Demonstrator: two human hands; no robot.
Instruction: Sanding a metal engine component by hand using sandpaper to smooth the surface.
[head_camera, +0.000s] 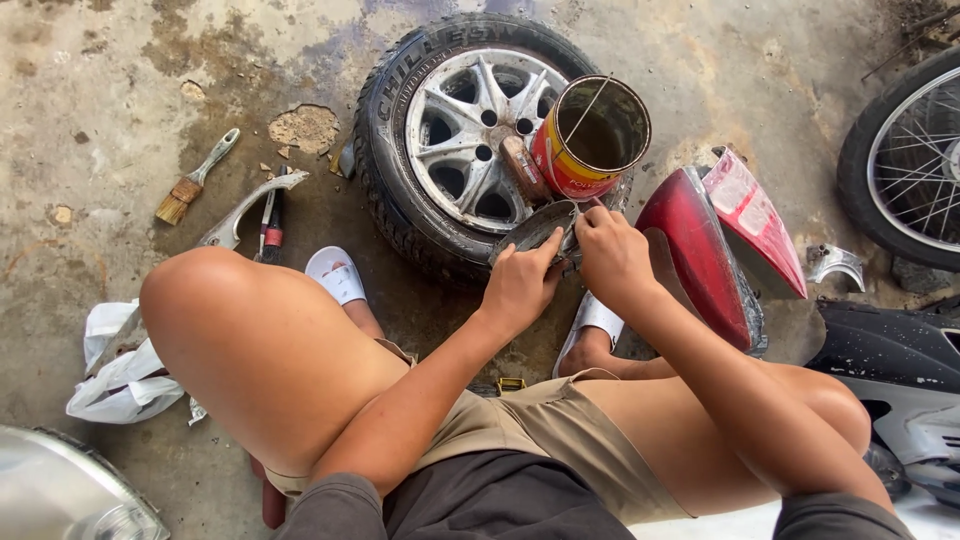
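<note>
My left hand (520, 285) and my right hand (612, 255) both grip a round grey metal lid (535, 228), held between them just above the near edge of a car tyre (400, 190). The tyre lies flat on the concrete with its silver alloy wheel (475, 135) facing up. An open red and yellow tin can (590, 140) stands on the wheel right behind the lid, with a thin wire handle across its mouth. A brown wooden piece (522, 168) leans against the can's left side.
A red motorbike body panel (700, 255) lies right of the tyre, a spoked wheel (905, 160) at far right. A paintbrush (195, 180), a silver bracket (245, 208) and a screwdriver (272, 235) lie left. White cloth (120, 365) sits near my left knee.
</note>
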